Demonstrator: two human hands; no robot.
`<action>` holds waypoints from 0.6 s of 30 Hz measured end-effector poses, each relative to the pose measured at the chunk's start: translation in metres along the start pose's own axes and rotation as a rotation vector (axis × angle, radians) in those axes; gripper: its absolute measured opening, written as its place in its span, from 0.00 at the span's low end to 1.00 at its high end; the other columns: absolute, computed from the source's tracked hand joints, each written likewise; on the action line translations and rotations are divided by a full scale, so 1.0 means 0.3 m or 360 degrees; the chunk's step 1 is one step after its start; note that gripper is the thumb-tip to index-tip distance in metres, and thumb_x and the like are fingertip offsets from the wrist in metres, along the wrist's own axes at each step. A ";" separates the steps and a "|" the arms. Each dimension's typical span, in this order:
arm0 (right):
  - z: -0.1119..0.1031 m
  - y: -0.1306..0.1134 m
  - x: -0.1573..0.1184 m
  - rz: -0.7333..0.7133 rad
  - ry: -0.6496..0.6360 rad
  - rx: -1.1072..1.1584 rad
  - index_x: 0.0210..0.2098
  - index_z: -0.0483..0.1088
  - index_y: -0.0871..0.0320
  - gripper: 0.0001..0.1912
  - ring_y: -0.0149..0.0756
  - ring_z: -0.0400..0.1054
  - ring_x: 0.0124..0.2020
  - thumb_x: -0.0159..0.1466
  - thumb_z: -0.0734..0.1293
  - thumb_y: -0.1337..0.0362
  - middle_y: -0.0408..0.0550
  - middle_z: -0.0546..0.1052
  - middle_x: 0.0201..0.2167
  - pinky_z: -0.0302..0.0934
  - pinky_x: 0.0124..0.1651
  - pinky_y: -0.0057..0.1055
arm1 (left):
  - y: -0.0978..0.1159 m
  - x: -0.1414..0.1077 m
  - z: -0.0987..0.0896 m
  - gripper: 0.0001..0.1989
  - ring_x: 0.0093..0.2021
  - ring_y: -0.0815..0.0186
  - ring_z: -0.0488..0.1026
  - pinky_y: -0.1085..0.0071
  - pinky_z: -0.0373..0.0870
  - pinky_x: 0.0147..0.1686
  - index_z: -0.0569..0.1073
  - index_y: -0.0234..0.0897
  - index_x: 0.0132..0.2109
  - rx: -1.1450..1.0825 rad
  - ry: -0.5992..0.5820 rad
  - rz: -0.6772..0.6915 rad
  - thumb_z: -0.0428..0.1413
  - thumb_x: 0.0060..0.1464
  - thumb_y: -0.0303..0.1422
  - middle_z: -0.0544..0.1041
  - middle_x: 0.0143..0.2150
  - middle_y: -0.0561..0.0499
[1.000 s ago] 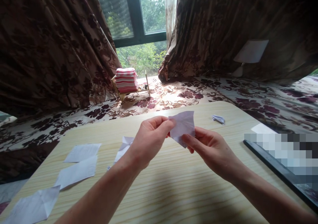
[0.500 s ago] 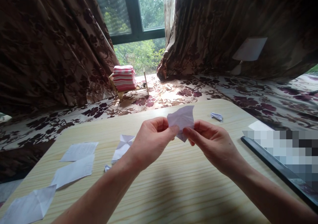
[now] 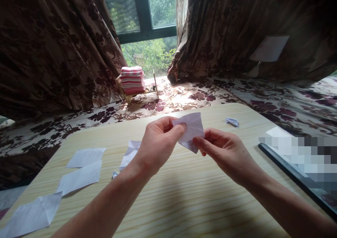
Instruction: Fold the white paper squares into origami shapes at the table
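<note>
A small creased piece of white paper (image 3: 191, 127) is held up above the table between both hands. My left hand (image 3: 160, 139) pinches its left side, thumb lying across the front face. At its lower right edge, my right hand (image 3: 223, 145) grips the paper between thumb and fingers. A creased paper square (image 3: 129, 155) lies on the table behind my left forearm, partly hidden by it. Close to that forearm is a small folded paper piece (image 3: 114, 175). Another small folded paper piece (image 3: 232, 122) rests beyond my right hand.
Several paper sheets (image 3: 79, 177) lie along the left of the wooden table (image 3: 168, 203). A dark-edged device (image 3: 295, 181), its screen blurred out, sits at the right. Behind the table are a little stand with folded striped cloths (image 3: 132, 80), a lamp (image 3: 271, 49) and curtains.
My left thumb has shifted up the paper's face, and the left hand has risen slightly. The paper has tilted; my right hand keeps its grip. The view has shifted slightly.
</note>
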State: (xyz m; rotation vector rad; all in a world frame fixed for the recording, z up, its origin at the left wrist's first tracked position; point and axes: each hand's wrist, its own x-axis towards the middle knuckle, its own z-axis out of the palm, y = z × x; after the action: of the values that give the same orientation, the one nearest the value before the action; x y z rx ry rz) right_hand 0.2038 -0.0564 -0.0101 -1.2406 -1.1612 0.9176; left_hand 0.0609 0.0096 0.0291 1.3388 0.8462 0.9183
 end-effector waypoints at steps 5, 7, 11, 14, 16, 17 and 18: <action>-0.003 -0.005 0.001 0.0029 -0.0063 0.0025 0.25 0.73 0.58 0.13 0.27 0.64 0.23 0.58 0.71 0.55 0.41 0.73 0.20 0.59 0.27 0.24 | -0.009 0.002 -0.001 0.05 0.31 0.71 0.69 0.74 0.65 0.34 0.76 0.31 0.31 -0.0028 0.0010 0.0064 0.60 0.49 0.31 0.77 0.28 0.52; -0.003 -0.006 0.001 0.0037 -0.0072 0.0032 0.24 0.73 0.58 0.13 0.27 0.63 0.23 0.58 0.71 0.55 0.41 0.73 0.20 0.58 0.27 0.24 | -0.011 0.006 -0.002 0.07 0.30 0.71 0.68 0.74 0.64 0.33 0.76 0.32 0.30 -0.0037 0.0028 0.0066 0.60 0.51 0.33 0.76 0.27 0.52; -0.004 -0.004 0.004 0.0046 -0.0018 0.0042 0.22 0.71 0.58 0.14 0.26 0.61 0.22 0.57 0.72 0.55 0.40 0.72 0.19 0.56 0.25 0.23 | -0.019 0.009 -0.003 0.13 0.29 0.71 0.65 0.73 0.64 0.34 0.73 0.33 0.27 -0.0055 0.0075 0.0101 0.58 0.53 0.38 0.72 0.24 0.54; -0.006 0.003 0.007 0.0011 0.0065 0.0073 0.21 0.70 0.58 0.15 0.26 0.61 0.22 0.56 0.72 0.55 0.40 0.72 0.19 0.56 0.24 0.22 | -0.028 0.001 0.004 0.12 0.30 0.69 0.68 0.72 0.66 0.37 0.74 0.33 0.30 -0.0084 -0.0054 0.0034 0.60 0.51 0.39 0.73 0.26 0.53; -0.007 0.008 0.009 -0.0022 0.0104 0.0080 0.21 0.70 0.58 0.15 0.26 0.61 0.22 0.57 0.72 0.56 0.41 0.72 0.19 0.56 0.24 0.22 | -0.033 -0.007 0.013 0.10 0.31 0.68 0.70 0.71 0.67 0.38 0.75 0.32 0.32 -0.0092 -0.0132 -0.0038 0.63 0.47 0.36 0.76 0.27 0.52; -0.008 0.010 0.010 -0.0036 0.0113 0.0079 0.21 0.71 0.58 0.14 0.26 0.61 0.23 0.57 0.72 0.56 0.41 0.72 0.20 0.56 0.24 0.22 | -0.034 -0.010 0.018 0.09 0.32 0.68 0.71 0.71 0.67 0.38 0.76 0.31 0.33 -0.0091 -0.0135 -0.0053 0.63 0.47 0.34 0.77 0.28 0.51; -0.008 0.010 0.010 -0.0044 0.0111 0.0078 0.22 0.71 0.58 0.14 0.26 0.62 0.23 0.57 0.72 0.56 0.41 0.72 0.20 0.56 0.25 0.22 | -0.034 -0.012 0.022 0.08 0.32 0.68 0.71 0.71 0.68 0.38 0.76 0.31 0.33 -0.0091 -0.0117 -0.0055 0.63 0.46 0.32 0.77 0.29 0.50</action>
State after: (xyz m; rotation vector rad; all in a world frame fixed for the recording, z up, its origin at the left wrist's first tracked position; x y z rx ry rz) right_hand 0.2071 -0.0535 -0.0126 -1.2047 -1.0921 0.8711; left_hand 0.0659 0.0034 0.0192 1.2969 0.7788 0.8551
